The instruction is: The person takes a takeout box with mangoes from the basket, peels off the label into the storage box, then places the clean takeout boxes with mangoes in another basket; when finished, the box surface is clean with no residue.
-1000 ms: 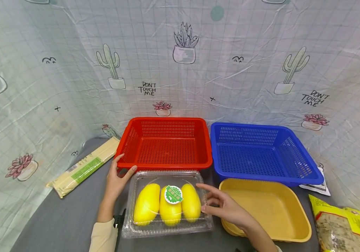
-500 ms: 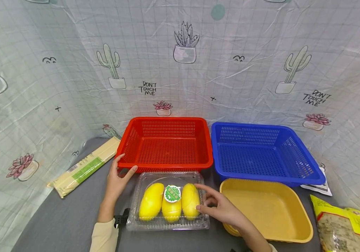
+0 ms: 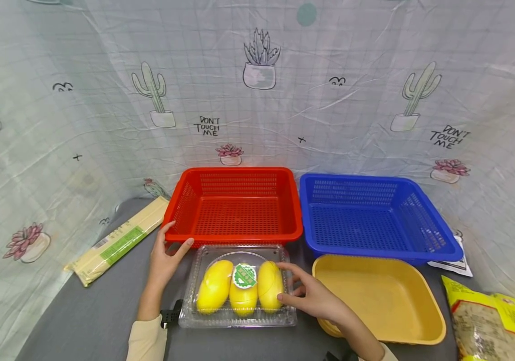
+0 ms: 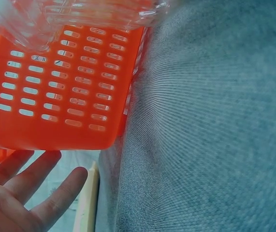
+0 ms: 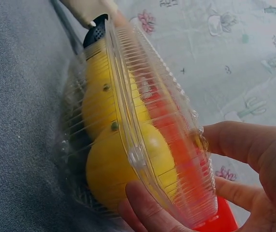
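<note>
A clear lidded plastic box (image 3: 196, 301) with three yellow mangoes (image 3: 214, 288) lies in front of the red basket (image 3: 235, 235). A round green-and-white sticker (image 3: 244, 276) sits on its lid. My right hand (image 3: 309, 296) holds the box's right side, index finger on the lid's edge and thumb lower down. The right wrist view shows its fingers spread around the ribbed box side (image 5: 142, 159). My left hand (image 3: 165, 263) spans the red basket's near left corner. In the left wrist view its straight fingers (image 4: 63, 195) reach to the basket's rim.
A blue basket (image 3: 374, 253) stands right of the red one, a yellow tub (image 3: 379, 301) in front of it. A long cream packet (image 3: 119, 243) lies at left. A yellow-topped bag (image 3: 487, 321) is at far right, a white packet (image 3: 458, 268) beside the blue basket. A printed curtain (image 3: 257, 115) hangs behind.
The plastic box has moved lower and away from the camera, its front edge drawing back towards the red basket. My right hand has shifted slightly left with it; the left hand stays at the basket corner.
</note>
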Motion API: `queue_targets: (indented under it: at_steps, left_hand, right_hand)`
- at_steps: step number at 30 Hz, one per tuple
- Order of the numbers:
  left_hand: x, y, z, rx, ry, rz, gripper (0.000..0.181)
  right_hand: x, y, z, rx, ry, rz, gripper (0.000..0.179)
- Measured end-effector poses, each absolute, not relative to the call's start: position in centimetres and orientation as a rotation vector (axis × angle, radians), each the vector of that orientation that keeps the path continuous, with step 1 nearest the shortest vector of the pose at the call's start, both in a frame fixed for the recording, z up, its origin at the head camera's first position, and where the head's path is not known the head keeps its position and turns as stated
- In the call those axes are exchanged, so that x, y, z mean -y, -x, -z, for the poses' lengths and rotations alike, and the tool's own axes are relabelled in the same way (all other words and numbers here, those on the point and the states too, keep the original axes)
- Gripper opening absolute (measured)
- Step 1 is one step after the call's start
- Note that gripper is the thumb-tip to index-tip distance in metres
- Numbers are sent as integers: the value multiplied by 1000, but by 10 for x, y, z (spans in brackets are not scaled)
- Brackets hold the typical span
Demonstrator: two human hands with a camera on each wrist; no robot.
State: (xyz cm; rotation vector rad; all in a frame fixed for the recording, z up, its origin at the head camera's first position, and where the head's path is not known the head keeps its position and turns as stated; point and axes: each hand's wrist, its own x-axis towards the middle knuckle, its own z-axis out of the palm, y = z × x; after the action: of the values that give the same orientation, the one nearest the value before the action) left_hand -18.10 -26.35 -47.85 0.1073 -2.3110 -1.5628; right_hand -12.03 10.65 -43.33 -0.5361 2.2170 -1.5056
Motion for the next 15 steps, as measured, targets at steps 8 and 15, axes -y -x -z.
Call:
queue_targets:
  at_steps: [8, 15]
  left_hand:
    - [264, 180, 479, 2332, -109, 1556, 72]
    - [263, 181, 477, 2335, -107, 1551, 72]
  right_hand:
    - [-104, 121, 436, -2235, 532, 1492, 65]
    - [-103, 117, 432, -2285, 561, 1449, 66]
